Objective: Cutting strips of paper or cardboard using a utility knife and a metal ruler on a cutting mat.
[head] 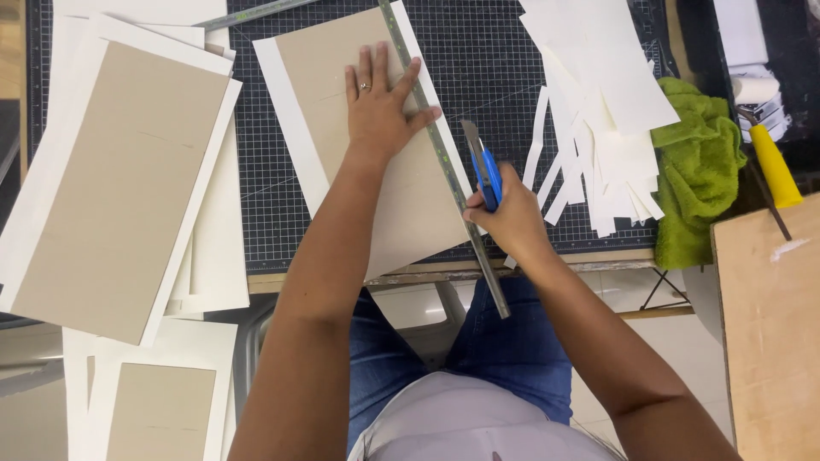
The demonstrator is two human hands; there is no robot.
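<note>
Right hand fingers grip a blue knife beside the steel ruler. Left hand lies spread, pinning ruler and card. If the ruler slips, the blade could likely nick those fingertips.

Counting two hands over the gridded cutting mat: one left hand pressed flat, one right hand wrapped round one blue utility knife. One long metal ruler lying slantwise. One grey board with white backing under the left hand, one more big grey board on the stack to the left, two smaller ones lower left. One heap of white paper strips, too tangled to count. One green cloth. One yellow-handled tool. One ring on the left hand.
</note>
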